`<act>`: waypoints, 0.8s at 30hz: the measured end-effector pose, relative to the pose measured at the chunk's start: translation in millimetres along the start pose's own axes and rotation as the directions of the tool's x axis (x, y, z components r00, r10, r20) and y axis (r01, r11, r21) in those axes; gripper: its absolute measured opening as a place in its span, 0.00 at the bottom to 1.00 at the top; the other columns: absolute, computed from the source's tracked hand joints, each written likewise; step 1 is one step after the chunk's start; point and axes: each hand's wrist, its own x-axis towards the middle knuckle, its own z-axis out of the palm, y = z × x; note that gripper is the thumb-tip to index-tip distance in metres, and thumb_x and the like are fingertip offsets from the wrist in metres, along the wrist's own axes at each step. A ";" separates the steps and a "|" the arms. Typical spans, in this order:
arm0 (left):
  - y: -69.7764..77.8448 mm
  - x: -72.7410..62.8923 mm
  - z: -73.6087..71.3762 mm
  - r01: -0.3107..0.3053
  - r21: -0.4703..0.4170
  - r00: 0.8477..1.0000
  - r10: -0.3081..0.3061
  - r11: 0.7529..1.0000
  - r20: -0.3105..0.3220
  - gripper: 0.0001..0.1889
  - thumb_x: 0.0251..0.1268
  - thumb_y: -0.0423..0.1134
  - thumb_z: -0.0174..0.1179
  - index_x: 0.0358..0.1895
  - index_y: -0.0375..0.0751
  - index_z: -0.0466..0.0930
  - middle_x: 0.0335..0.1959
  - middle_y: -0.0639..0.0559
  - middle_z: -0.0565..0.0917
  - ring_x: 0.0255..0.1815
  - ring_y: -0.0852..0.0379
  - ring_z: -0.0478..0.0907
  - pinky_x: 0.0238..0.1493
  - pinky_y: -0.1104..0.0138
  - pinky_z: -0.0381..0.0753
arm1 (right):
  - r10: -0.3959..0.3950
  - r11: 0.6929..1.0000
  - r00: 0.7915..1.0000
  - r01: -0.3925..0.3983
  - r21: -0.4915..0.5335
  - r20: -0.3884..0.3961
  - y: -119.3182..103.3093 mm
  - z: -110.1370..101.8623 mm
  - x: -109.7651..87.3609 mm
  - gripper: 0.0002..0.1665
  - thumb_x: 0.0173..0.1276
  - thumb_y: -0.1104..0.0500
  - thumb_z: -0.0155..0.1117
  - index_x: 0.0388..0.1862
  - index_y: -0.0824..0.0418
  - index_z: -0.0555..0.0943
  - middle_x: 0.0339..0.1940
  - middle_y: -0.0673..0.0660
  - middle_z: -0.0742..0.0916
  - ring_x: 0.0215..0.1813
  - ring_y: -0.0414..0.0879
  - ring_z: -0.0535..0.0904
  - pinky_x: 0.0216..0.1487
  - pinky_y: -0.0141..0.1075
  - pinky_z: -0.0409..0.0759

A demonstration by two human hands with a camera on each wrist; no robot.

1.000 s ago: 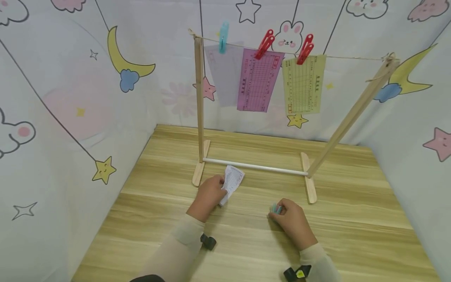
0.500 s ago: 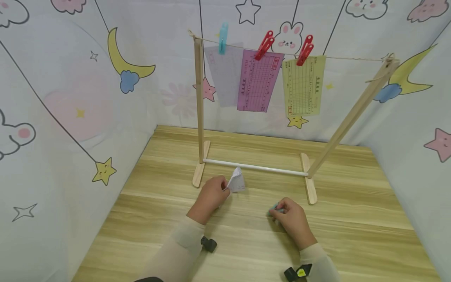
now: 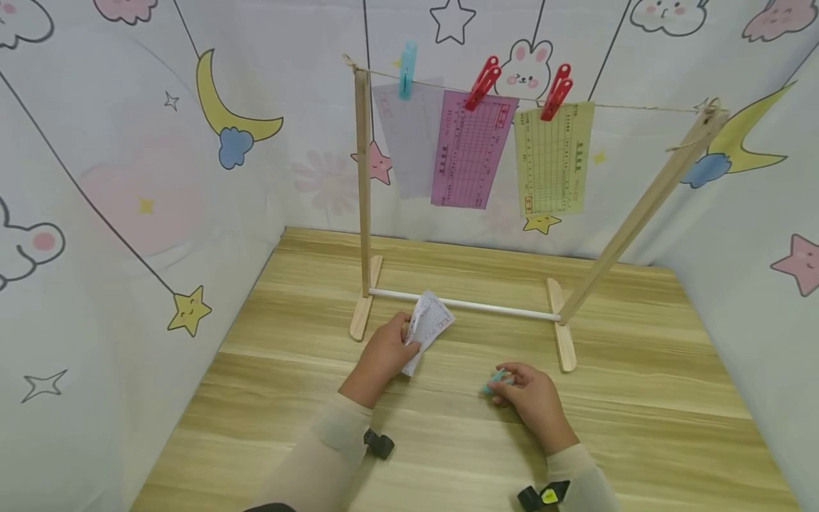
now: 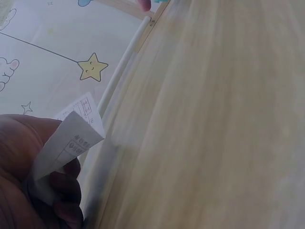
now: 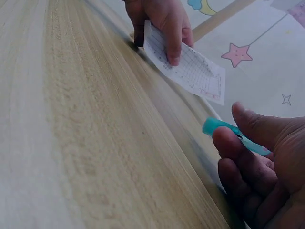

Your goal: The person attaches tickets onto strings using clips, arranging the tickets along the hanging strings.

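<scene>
My left hand pinches a white printed paper slip just in front of the rack's white rod. In the left wrist view the slip is bent between thumb and curled fingers. To the right and nearer, my right hand holds a teal clothespin between thumb and fingers, low over the table. The right wrist view shows the clothespin lying across the fingers, apart from the slip. On the string above hang a pale slip, a purple slip and a yellow slip.
A wooden rack with a left post, a right post and a white rod stands on the wood-grain table. A light blue clothespin and red clothespins grip the string. Printed curtains enclose the table.
The white slip in my left hand has flipped and spread toward the rod. The clothespin has turned within my right hand's fingers. Both arms stay nearly in place.
</scene>
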 end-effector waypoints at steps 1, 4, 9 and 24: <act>-0.3 0.1 0.3 0.003 -0.005 1.000 -0.003 1.000 0.002 0.28 0.68 0.38 0.68 0.69 0.41 0.73 0.39 0.48 0.84 0.30 0.57 0.79 0.30 0.65 0.78 | 0.008 1.000 1.000 -0.008 0.013 0.002 -0.1 0.2 -0.2 0.25 0.63 0.63 0.78 0.58 0.68 0.83 0.31 0.57 0.90 0.31 0.50 0.89 0.36 0.36 0.87; -0.7 0.3 0.9 0.010 -0.021 1.000 -0.010 1.000 0.008 0.26 0.70 0.42 0.68 0.68 0.42 0.74 0.39 0.48 0.85 0.31 0.57 0.80 0.31 0.64 0.80 | 0.007 1.000 1.000 -0.008 0.025 0.013 -1.0 0.3 -0.6 0.25 0.64 0.64 0.77 0.58 0.71 0.83 0.32 0.58 0.90 0.32 0.50 0.90 0.37 0.37 0.88; -1.3 2.4 2.9 0.030 -0.003 1.000 -0.030 1.000 0.006 0.23 0.74 0.54 0.63 0.61 0.43 0.78 0.31 0.50 0.81 0.28 0.56 0.78 0.29 0.62 0.78 | 0.012 0.997 0.999 -0.016 0.070 0.045 -4.1 -1.0 -2.3 0.26 0.64 0.66 0.76 0.60 0.73 0.81 0.34 0.60 0.90 0.35 0.51 0.91 0.40 0.37 0.88; -2.8 2.5 5.5 0.040 -0.050 0.998 -0.042 0.998 -0.040 0.20 0.80 0.50 0.52 0.60 0.40 0.81 0.33 0.51 0.81 0.30 0.55 0.78 0.31 0.62 0.77 | 0.025 0.998 0.999 -0.026 0.051 0.019 3.3 -3.9 -1.6 0.17 0.66 0.61 0.75 0.48 0.70 0.85 0.33 0.59 0.92 0.33 0.52 0.90 0.39 0.35 0.87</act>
